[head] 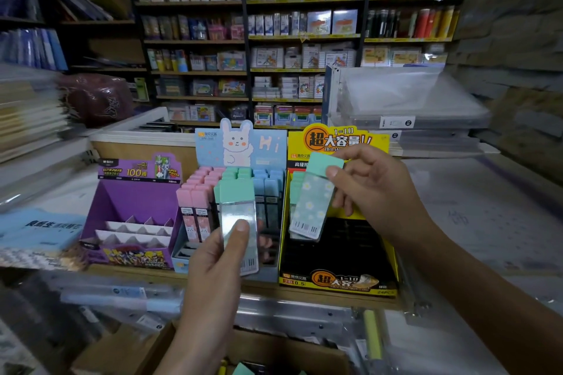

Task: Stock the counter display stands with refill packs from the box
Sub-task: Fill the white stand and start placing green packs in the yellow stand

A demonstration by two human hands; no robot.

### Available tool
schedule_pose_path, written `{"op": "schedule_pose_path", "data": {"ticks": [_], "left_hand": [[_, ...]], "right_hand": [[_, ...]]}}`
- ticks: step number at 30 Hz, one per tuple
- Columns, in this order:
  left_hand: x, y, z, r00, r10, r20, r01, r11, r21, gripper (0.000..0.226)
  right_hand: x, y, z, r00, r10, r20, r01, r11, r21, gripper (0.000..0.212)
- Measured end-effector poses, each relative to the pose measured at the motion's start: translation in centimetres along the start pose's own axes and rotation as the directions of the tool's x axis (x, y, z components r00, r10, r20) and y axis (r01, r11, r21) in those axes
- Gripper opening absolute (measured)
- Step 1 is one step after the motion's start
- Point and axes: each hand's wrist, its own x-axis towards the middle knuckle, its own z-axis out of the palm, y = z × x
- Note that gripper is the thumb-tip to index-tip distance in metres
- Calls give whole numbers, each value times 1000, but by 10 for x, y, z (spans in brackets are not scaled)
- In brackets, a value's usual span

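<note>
Dim shop, dark shelving (195, 41) packed with stationery, wooden counter (262, 288), stone wall (518, 24) at right

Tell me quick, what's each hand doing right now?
Left hand: holding the clear pack, thumb on its front.
Right hand: holding the flowered pack by its top.

The brown cardboard box (283, 352) at the near edge is cut off, its contents mostly unseen. The left hand (213, 268) keeps its fingers hidden behind the mint-capped clear pack (239, 216); only the thumb shows. The stacked goods (27, 113) at the left are blurred. Print on the mint flowered pack (310, 201) is unreadably small.
</note>
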Motion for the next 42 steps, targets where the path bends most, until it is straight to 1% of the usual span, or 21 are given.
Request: {"op": "schedule_pose_path", "data": {"ticks": [4, 8, 11, 19, 24, 30, 36, 42], "left_hand": [[-1, 2, -3, 1000, 8, 22, -6, 998, -58, 22], [-4, 4, -2, 999, 6, 39, -2, 995, -104, 23], [-6, 6, -2, 999, 28, 43, -24, 995, -92, 21], [-7, 5, -2, 995, 79, 64, -75, 995, -62, 14], [-8, 6, -3, 994, 72, 79, -67, 996, -65, 16], [-8, 5, -3, 994, 64, 85, -59, 996, -68, 14], [-6, 5, -3, 994, 60, 92, -53, 996, -72, 13], [-5, 4, -5, 994, 61, 93, -54, 996, -73, 15]], "right_hand": [[-1, 4, 2, 1000, -5, -12, 4, 995, -97, 12], [-5, 7, 5, 999, -18, 41, 25, 980, -197, 12], [-7, 8, 6, 997, -37, 69, 52, 969, -241, 13], [-7, 10, 7, 992, -46, 121, 72, 972, -224, 19], [-6, 9, 6, 987, -60, 151, 90, 975, -203, 23], [-8, 11, 5, 985, -55, 162, 90, 972, -219, 23], [-7, 11, 5, 990, -76, 116, 103, 964, -246, 23], [-7, 9, 6, 987, -66, 149, 101, 966, -237, 23]]}}
